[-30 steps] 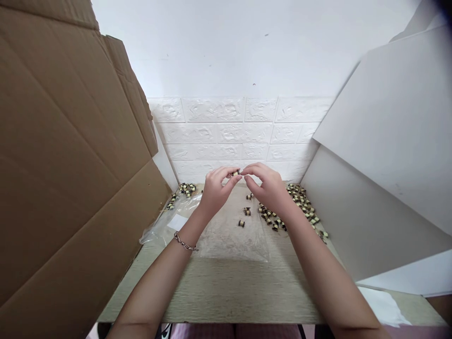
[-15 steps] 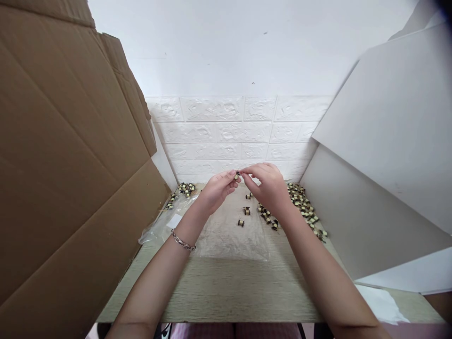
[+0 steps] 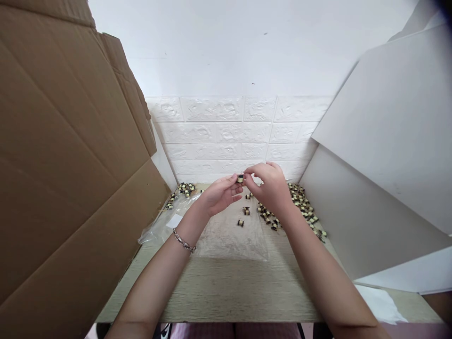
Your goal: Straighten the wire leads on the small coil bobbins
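Observation:
My left hand point(image 3: 219, 195) and my right hand point(image 3: 270, 186) meet above the middle of the table, both pinching one small black and cream bobbin-like part point(image 3: 240, 178) between fingertips. A metal bracelet point(image 3: 184, 241) circles my left wrist. Below the hands lies a clear plastic bag point(image 3: 231, 235) with a few loose parts point(image 3: 243, 216) on it. Several more of these parts lie in a scattered pile point(image 3: 303, 207) to the right of my right hand.
A small heap of parts point(image 3: 185, 189) sits at the back left on another clear bag point(image 3: 165, 221). A brown cardboard sheet point(image 3: 70, 165) walls the left side. White boards point(image 3: 381, 141) wall the right. A white brick-pattern wall point(image 3: 226, 136) stands behind the wooden table point(image 3: 226, 292).
The pinched part has dropped slightly lower. My left fingers have shifted under it while my right fingers stay on top of it.

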Tool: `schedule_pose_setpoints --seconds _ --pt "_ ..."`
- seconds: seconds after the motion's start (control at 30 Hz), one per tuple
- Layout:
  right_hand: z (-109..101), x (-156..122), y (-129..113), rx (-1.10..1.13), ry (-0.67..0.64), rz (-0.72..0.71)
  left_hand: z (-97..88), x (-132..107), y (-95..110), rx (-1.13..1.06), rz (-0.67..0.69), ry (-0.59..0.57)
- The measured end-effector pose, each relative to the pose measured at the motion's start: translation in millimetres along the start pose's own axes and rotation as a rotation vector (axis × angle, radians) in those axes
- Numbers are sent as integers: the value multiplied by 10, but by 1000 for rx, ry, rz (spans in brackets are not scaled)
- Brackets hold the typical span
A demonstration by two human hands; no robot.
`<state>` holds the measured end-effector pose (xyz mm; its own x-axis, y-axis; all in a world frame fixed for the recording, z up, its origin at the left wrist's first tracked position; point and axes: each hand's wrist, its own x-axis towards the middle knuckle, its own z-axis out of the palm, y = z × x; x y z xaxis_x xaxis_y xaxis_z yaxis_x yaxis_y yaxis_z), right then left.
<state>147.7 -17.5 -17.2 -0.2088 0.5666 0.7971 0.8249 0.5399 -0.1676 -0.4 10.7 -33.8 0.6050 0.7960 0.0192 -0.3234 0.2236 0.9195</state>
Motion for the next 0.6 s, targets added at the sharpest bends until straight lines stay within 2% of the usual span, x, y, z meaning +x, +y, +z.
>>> schedule_pose_setpoints --seconds 0.17,0.3,0.37,0.6 --pt "-68 8 -1 65 -16 -4 -6 -3 8 26 -4 19" --pt "-255 17 -74 338 94 39 10 -19 14 45 2 1" --pt "-321 18 -119 341 132 34 27 -28 16 45 14 -18" --pt "-212 1 -105 184 -36 -25 90 -40 9 73 61 16"
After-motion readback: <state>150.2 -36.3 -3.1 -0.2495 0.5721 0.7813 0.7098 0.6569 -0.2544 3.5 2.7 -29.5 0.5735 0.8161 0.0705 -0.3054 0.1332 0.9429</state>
